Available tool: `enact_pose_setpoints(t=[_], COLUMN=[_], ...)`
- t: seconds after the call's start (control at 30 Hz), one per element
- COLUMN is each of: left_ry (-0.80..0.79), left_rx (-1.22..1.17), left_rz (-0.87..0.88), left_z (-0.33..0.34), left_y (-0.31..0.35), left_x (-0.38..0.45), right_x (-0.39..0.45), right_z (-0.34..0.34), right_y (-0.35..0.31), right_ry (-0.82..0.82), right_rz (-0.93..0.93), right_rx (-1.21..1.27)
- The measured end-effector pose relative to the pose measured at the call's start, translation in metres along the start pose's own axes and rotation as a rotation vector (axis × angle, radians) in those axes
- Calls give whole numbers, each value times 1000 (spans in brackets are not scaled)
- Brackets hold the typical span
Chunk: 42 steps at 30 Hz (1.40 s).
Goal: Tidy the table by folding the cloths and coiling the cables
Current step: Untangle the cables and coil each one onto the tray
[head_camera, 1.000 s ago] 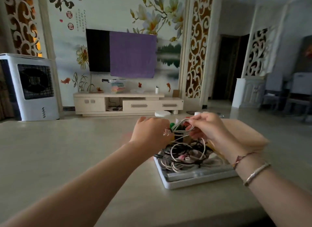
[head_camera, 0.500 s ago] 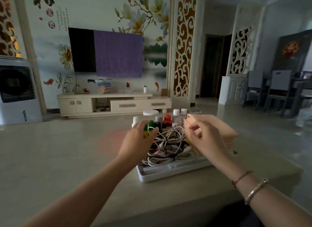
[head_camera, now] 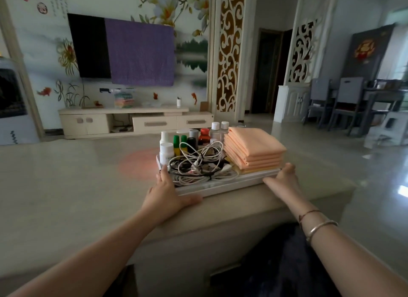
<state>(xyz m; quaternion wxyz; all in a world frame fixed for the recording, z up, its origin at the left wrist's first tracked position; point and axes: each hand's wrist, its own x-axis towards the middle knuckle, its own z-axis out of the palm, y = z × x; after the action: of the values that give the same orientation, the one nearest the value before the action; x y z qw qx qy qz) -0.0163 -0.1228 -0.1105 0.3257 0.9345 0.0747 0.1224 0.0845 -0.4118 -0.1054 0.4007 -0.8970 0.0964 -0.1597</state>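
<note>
A white tray (head_camera: 223, 187) sits on the beige table near its front edge. In the tray lies a tangle of white and black cables (head_camera: 199, 164), with a stack of folded orange cloths (head_camera: 254, 152) to their right. My left hand (head_camera: 166, 191) holds the tray's front left corner, fingers along its left side, thumb along the front rim. My right hand (head_camera: 283, 181) holds the tray's front right corner with fingers stretched beside the cloths. Neither hand holds a cable.
Several small bottles (head_camera: 192, 140) with white, green and red caps stand at the back of the tray. The table's front edge (head_camera: 220, 217) runs just below my hands. Beyond are a TV cabinet (head_camera: 134, 122) and, at the far right, dining chairs (head_camera: 344, 102).
My right hand has let go of the white cable, which now lies on the pile. Both hands have dropped from the cables to the tray's front corners.
</note>
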Motion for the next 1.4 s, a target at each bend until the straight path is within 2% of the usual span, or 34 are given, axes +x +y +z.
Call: enact_pose_setpoints(t=[0.13, 0.3, 0.47, 0.8, 1.07, 1.4], left_ry=[36, 39, 18, -3, -36, -52], left_rx=[-4, -30, -54, -32, -31, -30], left_rz=[-25, -3, 23, 30, 18, -13], left_z=[0, 0, -9, -6, 8, 33], left_y=[3, 1, -8, -17, -12, 4], left_x=[-1, 0, 15, 63, 127, 202], right_x=[8, 13, 21, 47, 96, 173], right_z=[2, -1, -1, 23, 53, 76], right_y=[-6, -4, -5, -10, -20, -21], right_ry=[-67, -163, -283, -203, -100, -120], right_rz=[50, 13, -19, -38, -66, -95], right_rx=[-23, -130, -82, -63, -182, -158])
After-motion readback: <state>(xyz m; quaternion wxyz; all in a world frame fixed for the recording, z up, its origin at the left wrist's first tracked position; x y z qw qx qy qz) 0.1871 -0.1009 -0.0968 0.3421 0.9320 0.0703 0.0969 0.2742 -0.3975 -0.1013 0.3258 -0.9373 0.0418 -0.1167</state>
